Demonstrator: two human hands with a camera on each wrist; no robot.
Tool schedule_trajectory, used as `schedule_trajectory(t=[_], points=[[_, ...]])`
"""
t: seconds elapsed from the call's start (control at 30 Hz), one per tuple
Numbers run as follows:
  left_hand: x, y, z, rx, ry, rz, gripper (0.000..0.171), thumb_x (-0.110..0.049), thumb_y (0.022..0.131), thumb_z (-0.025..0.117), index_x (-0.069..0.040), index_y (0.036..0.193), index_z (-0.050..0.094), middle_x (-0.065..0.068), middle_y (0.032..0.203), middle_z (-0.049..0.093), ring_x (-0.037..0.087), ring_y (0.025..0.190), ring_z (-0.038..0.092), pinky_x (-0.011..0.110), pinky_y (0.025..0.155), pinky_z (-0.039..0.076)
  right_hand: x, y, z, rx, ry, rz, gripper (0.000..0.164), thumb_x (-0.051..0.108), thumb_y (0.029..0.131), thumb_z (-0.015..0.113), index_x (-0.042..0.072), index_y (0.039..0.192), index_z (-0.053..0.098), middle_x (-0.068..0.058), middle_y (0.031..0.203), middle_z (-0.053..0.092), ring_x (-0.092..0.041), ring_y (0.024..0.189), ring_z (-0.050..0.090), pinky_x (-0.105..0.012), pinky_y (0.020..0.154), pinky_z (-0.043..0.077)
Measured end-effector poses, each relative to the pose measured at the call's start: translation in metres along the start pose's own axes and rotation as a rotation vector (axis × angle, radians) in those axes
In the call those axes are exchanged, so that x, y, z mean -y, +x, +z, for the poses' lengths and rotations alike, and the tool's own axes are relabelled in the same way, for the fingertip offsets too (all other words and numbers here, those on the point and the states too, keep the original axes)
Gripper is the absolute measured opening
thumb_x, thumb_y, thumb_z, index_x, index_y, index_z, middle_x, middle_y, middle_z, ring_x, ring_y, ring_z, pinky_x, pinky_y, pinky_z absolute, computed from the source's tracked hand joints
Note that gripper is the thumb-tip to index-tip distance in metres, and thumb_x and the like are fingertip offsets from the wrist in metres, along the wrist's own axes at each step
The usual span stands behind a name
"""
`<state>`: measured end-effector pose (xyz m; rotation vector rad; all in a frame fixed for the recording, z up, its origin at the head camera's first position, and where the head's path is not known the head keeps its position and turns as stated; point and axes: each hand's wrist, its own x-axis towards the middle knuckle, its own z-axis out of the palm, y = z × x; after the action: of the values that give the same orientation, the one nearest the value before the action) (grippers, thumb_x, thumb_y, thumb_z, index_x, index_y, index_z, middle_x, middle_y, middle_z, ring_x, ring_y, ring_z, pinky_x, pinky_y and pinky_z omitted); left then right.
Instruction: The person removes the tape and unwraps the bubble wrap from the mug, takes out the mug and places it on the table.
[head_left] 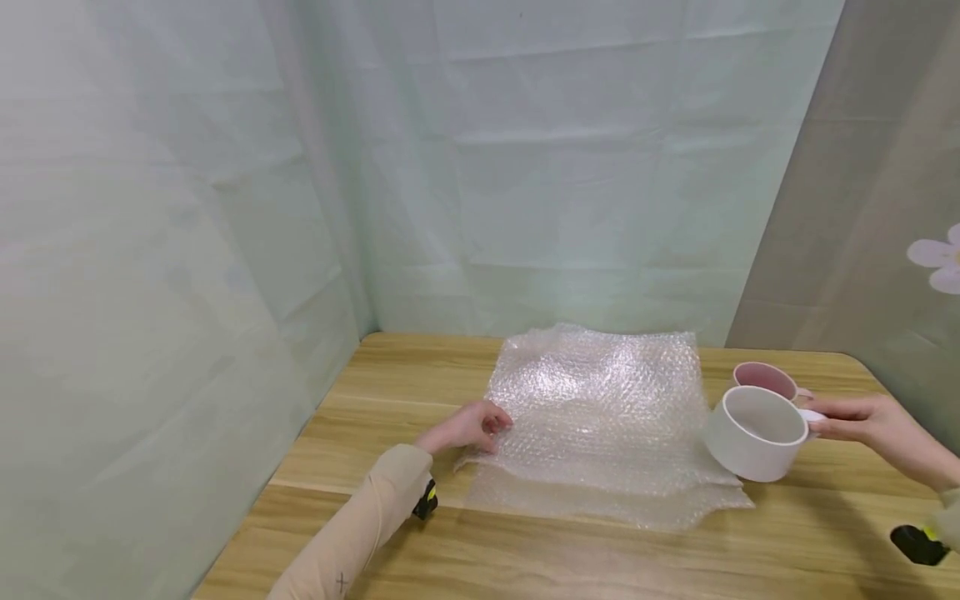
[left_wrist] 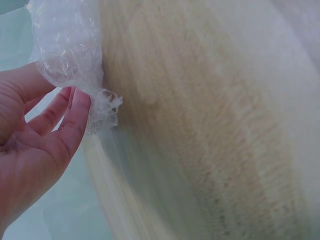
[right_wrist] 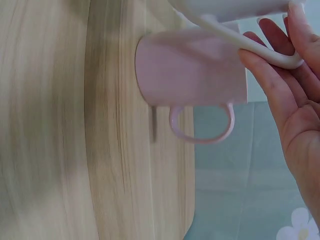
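Observation:
My right hand (head_left: 862,417) grips the handle of a wide white mug (head_left: 753,437), which is raised over the right edge of the bubble wrap (head_left: 600,417). In the right wrist view the fingers (right_wrist: 272,82) curl round that handle. Close behind stands a pink mug (right_wrist: 195,70), upright on the table, its own handle untouched. My left hand (head_left: 468,427) is at the wrap's left edge. The left wrist view has its thumb and fingers (left_wrist: 75,117) pinching a crumpled corner of the wrap. The sheets lie layered, with a lower one sticking out at the front.
The wood-grain table (head_left: 525,558) has rounded far corners. Pale green cloth (head_left: 555,192) hangs behind it and on the left. To the right hangs a grey-brown cloth (head_left: 847,250) with a white flower print (head_left: 941,254).

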<state>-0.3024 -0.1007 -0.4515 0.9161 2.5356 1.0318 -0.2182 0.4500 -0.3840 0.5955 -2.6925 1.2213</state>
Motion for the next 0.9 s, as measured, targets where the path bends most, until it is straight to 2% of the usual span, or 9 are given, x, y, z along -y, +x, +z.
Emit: schedule_trajectory(t=[0.1, 0.23, 0.4, 0.57, 0.9], points=[[0.001, 0.001, 0.001, 0.001, -0.003, -0.002, 0.042, 0.007, 0.068, 0.073, 0.002, 0.107, 0.06, 0.008, 0.098, 0.058, 0.023, 0.088, 0.053, 0.028, 0.073, 0.045, -0.004, -0.003, -0.004, 0.009, -0.011, 0.0, 0.03, 0.002, 0.084, 0.062, -0.003, 0.113, 0.061, 0.017, 0.109, 0.056, 0.009, 0.098, 0.047, -0.016, 0.067, 0.045], [0.001, 0.001, 0.001, -0.002, -0.024, -0.007, 0.042, 0.008, 0.067, 0.073, 0.002, 0.107, 0.06, 0.009, 0.098, 0.057, 0.024, 0.089, 0.052, 0.029, 0.074, 0.046, -0.009, -0.006, -0.01, -0.006, -0.051, 0.096, 0.029, 0.008, 0.083, 0.065, -0.002, 0.111, 0.063, 0.016, 0.103, 0.059, 0.003, 0.089, 0.054, -0.017, 0.064, 0.044], [0.0, 0.001, 0.001, -0.003, -0.03, -0.016, 0.044, 0.009, 0.067, 0.073, 0.002, 0.108, 0.06, 0.01, 0.099, 0.057, 0.024, 0.09, 0.052, 0.03, 0.075, 0.046, -0.017, -0.009, -0.018, 0.001, -0.125, 0.191, 0.031, 0.017, 0.084, 0.066, -0.001, 0.109, 0.064, 0.011, 0.096, 0.063, 0.003, 0.084, 0.054, -0.019, 0.061, 0.043], [-0.002, 0.001, -0.001, -0.003, -0.035, -0.03, 0.044, 0.009, 0.067, 0.074, 0.002, 0.108, 0.06, 0.01, 0.099, 0.057, 0.024, 0.09, 0.052, 0.028, 0.074, 0.046, -0.025, -0.014, -0.022, 0.004, -0.157, 0.21, 0.029, 0.017, 0.083, 0.067, 0.001, 0.107, 0.066, 0.012, 0.093, 0.063, 0.008, 0.083, 0.049, -0.017, 0.061, 0.04], [0.002, 0.002, 0.0, 0.005, -0.012, -0.009, 0.043, 0.007, 0.067, 0.074, 0.001, 0.108, 0.061, 0.008, 0.098, 0.057, 0.021, 0.088, 0.053, 0.027, 0.073, 0.046, -0.042, -0.022, -0.019, 0.012, -0.151, 0.217, 0.027, 0.015, 0.082, 0.067, -0.001, 0.103, 0.066, 0.017, 0.093, 0.06, 0.012, 0.084, 0.046, -0.017, 0.061, 0.04]])
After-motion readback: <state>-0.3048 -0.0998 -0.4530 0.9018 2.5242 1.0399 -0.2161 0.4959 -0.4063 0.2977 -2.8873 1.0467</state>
